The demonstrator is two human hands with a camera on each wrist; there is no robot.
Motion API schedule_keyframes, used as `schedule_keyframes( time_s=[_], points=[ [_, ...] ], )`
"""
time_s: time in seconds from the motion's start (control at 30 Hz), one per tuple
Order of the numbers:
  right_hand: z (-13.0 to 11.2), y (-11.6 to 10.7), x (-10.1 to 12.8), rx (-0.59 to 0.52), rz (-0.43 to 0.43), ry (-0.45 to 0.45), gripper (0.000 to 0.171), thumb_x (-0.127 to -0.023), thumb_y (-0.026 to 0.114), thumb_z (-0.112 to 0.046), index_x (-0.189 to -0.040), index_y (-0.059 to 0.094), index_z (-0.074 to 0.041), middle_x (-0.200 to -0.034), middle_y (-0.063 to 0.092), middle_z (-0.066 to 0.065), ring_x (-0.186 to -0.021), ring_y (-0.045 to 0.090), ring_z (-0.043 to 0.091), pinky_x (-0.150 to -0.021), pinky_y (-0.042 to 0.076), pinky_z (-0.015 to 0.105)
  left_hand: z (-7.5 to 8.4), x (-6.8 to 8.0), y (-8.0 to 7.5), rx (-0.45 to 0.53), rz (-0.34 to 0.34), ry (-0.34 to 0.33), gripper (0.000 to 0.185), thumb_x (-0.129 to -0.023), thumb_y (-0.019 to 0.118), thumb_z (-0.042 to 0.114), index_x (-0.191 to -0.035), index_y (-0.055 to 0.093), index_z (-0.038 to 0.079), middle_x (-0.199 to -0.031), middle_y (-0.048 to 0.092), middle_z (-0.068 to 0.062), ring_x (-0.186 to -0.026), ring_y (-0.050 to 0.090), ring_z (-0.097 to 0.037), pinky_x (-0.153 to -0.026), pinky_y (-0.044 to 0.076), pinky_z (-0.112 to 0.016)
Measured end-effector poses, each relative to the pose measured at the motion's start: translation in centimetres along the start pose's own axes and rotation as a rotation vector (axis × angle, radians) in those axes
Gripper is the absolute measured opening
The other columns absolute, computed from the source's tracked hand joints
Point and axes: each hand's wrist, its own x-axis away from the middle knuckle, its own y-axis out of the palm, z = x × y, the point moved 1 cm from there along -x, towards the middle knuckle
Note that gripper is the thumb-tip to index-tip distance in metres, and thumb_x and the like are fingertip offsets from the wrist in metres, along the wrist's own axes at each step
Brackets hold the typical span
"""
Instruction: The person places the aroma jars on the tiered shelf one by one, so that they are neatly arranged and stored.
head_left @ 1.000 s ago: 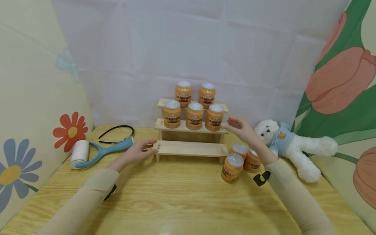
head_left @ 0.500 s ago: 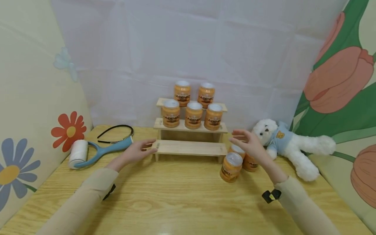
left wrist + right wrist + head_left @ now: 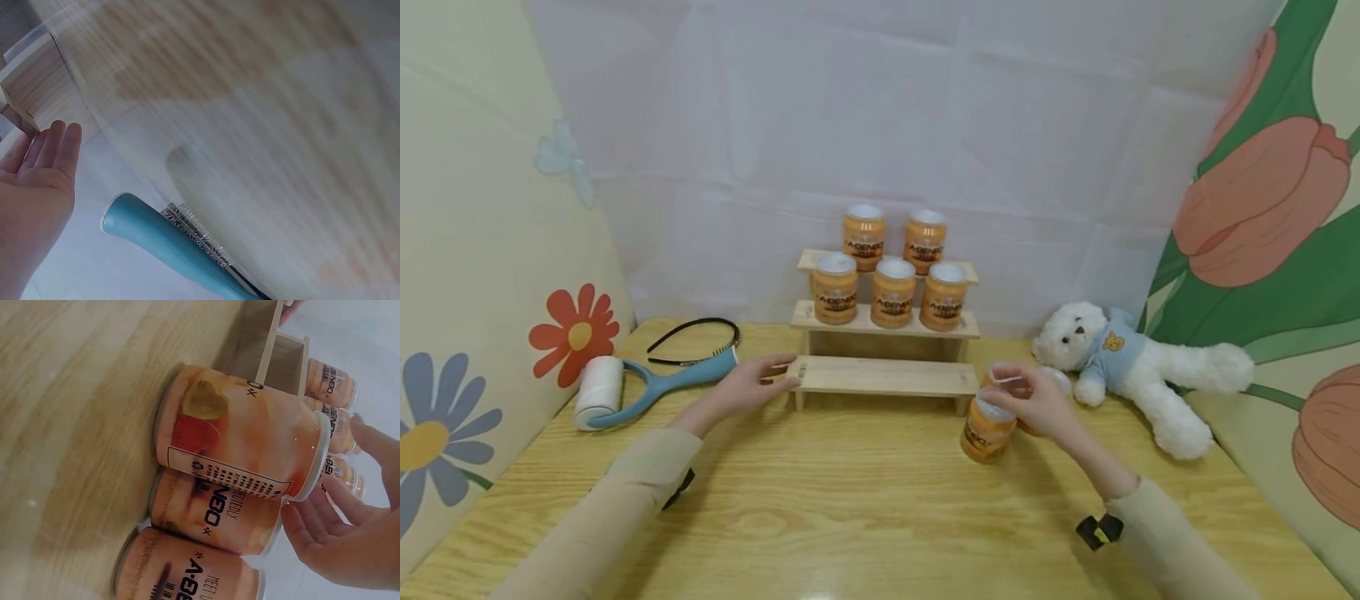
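Note:
My left hand (image 3: 752, 386) rests its fingertips at the left end of the lowest step of a wooden three-tier display stand (image 3: 887, 377). In the left wrist view its fingers (image 3: 57, 147) lie fairly straight beside the stand's corner. On the right, my right hand (image 3: 1041, 404) is over a cluster of three orange jars with pale lids. Its thumb stands apart from the fingers beside the lid of the front jar (image 3: 244, 431); the fingers reach the lid edge of the jar behind (image 3: 219, 515). A third jar (image 3: 187, 569) stands beside them, partly hidden by the hand in the head view.
Three jars (image 3: 892, 296) line the middle step and two jars (image 3: 863, 237) the top step. To the left lie a blue-handled lint roller (image 3: 658, 387) and a black headband (image 3: 694, 320). A white plush bear (image 3: 1120, 358) lies at the right on the wooden table (image 3: 820, 517).
My right hand has moved down from beside the middle step's right-hand jar to the jars on the table. My left hand has stayed at the stand's lowest step.

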Motion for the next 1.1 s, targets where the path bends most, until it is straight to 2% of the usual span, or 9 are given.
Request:
schedule_keyframes(
  time_s=[0.1,0.2,0.4,0.6,0.8,0.9,0.97,1.03,1.1],
  points=[
    [0.2,0.2,0.4,0.047,0.020,-0.042,0.048,-0.085,0.071,-0.025,-0.123,0.058,0.002,-0.115,0.063,0.020,-0.095,0.062,0.029,-0.074,0.056,0.032,0.1,0.0,0.1,0.002,-0.006,-0.011,0.069,-0.094,0.052,0.046,-0.145,0.034,0.003,-0.146,0.035,-0.024,-0.129,0.039,-0.044,-0.102,0.041,-0.054],
    [0.3,0.4,0.6,0.100,0.043,-0.064,0.048,-0.083,0.073,-0.022,-0.122,0.060,0.002,-0.106,0.064,0.017,-0.082,0.058,0.020,-0.065,0.049,0.025,0.1,0.0,0.1,0.004,-0.006,-0.013,0.069,-0.094,0.052,0.046,-0.145,0.034,0.003,-0.146,0.035,-0.024,-0.130,0.039,-0.044,-0.103,0.041,-0.054],
    [0.6,0.9,0.9,0.095,0.042,-0.063,0.049,-0.081,0.074,-0.021,-0.124,0.059,-0.001,-0.113,0.060,0.016,-0.084,0.052,0.017,-0.065,0.046,0.023,0.0,0.0,0.1,0.006,-0.012,-0.014,0.070,-0.094,0.052,0.046,-0.145,0.033,0.002,-0.147,0.034,-0.024,-0.130,0.039,-0.044,-0.104,0.041,-0.053],
    [1.2,0.8,0.9,0.064,-0.001,-0.103,0.049,-0.083,0.072,-0.020,-0.127,0.057,-0.002,-0.119,0.058,0.016,-0.094,0.055,0.021,-0.074,0.050,0.031,0.1,0.0,0.0,0.000,-0.017,-0.016,0.070,-0.094,0.051,0.046,-0.145,0.033,0.002,-0.147,0.034,-0.024,-0.129,0.039,-0.044,-0.103,0.041,-0.054],
    [1.9,0.3,1.0,0.046,-0.090,-0.192,0.048,-0.085,0.071,-0.018,-0.130,0.056,-0.007,-0.127,0.057,0.015,-0.102,0.056,0.025,-0.077,0.051,0.025,0.3,0.0,0.0,-0.008,-0.009,-0.013,0.070,-0.094,0.051,0.045,-0.145,0.032,0.001,-0.147,0.034,-0.024,-0.129,0.039,-0.045,-0.103,0.041,-0.053],
    [1.8,-0.1,1.2,0.037,-0.144,-0.243,0.052,-0.085,0.070,-0.017,-0.133,0.053,-0.007,-0.134,0.054,0.016,-0.118,0.051,0.030,-0.092,0.050,0.037,0.2,0.0,0.0,-0.010,-0.004,-0.010,0.069,-0.095,0.052,0.044,-0.145,0.033,0.001,-0.147,0.034,-0.024,-0.129,0.040,-0.044,-0.103,0.041,-0.053],
    [1.8,-0.3,1.3,0.033,-0.170,-0.264,0.053,-0.085,0.070,-0.017,-0.134,0.051,-0.006,-0.137,0.051,0.017,-0.127,0.045,0.032,-0.105,0.039,0.048,0.2,0.0,0.0,-0.014,-0.002,-0.007,0.069,-0.095,0.052,0.044,-0.145,0.033,0.001,-0.146,0.035,-0.024,-0.129,0.040,-0.045,-0.103,0.041,-0.053],
    [1.7,-0.4,1.4,0.025,-0.190,-0.271,0.054,-0.086,0.069,-0.017,-0.134,0.051,-0.004,-0.139,0.048,0.017,-0.132,0.039,0.033,-0.109,0.029,0.056,0.1,0.0,0.1,-0.013,-0.002,-0.007,0.069,-0.094,0.052,0.044,-0.145,0.033,0.001,-0.146,0.035,-0.024,-0.128,0.040,-0.045,-0.103,0.041,-0.054],
    [1.7,-0.3,1.6,-0.006,-0.203,-0.261,0.055,-0.086,0.069,-0.016,-0.135,0.049,-0.001,-0.140,0.047,0.018,-0.132,0.038,0.034,-0.110,0.030,0.054,0.2,0.0,0.1,-0.011,-0.003,-0.005,0.069,-0.094,0.052,0.045,-0.145,0.033,0.001,-0.146,0.035,-0.024,-0.128,0.040,-0.045,-0.102,0.041,-0.054]
  ],
)
